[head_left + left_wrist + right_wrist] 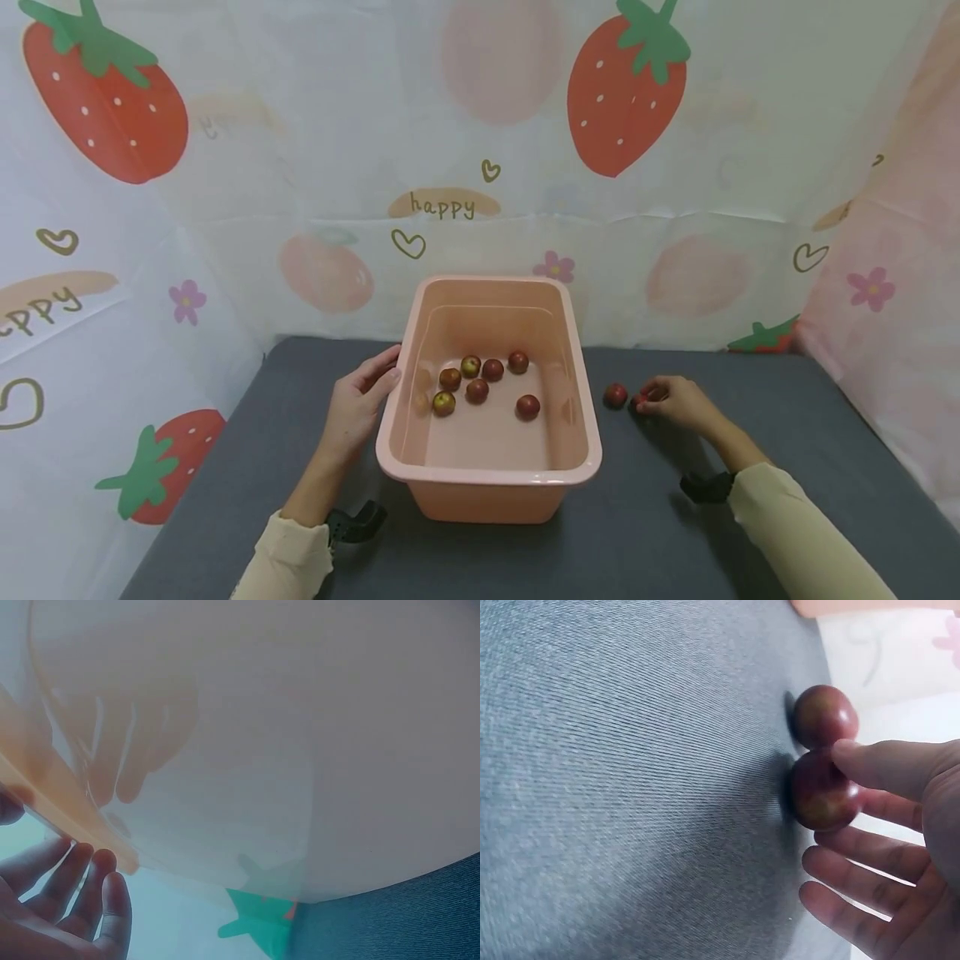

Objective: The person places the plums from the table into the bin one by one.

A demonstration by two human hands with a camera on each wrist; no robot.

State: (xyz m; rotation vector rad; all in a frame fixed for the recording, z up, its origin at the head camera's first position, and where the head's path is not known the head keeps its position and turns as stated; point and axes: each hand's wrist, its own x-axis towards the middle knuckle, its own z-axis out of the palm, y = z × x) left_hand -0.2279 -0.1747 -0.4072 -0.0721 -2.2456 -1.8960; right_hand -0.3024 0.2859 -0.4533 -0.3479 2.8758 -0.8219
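A peach-pink plastic basin (pixel 491 477) stands on the dark table, with several red and yellowish-green plums (pixel 528 407) scattered over its floor. At its left side, my left hand (pixel 356 412) holds the rim; in the left wrist view the fingers (pixel 101 885) curl up under the rim's edge. To the right of the basin, my right hand (pixel 678 402) pinches a dark red plum (pixel 825 799) between thumb and fingers, low over the cloth. Right beside that one sits another plum (pixel 616 396), between the hand and the basin.
Dark grey ribbed cloth (pixel 660 533) covers the table. Behind it and along both sides hangs a pale curtain (pixel 510 242) printed with strawberries, hearts and flowers. Black straps with small devices (pixel 707 487) sit on both wrists, below cream sleeves.
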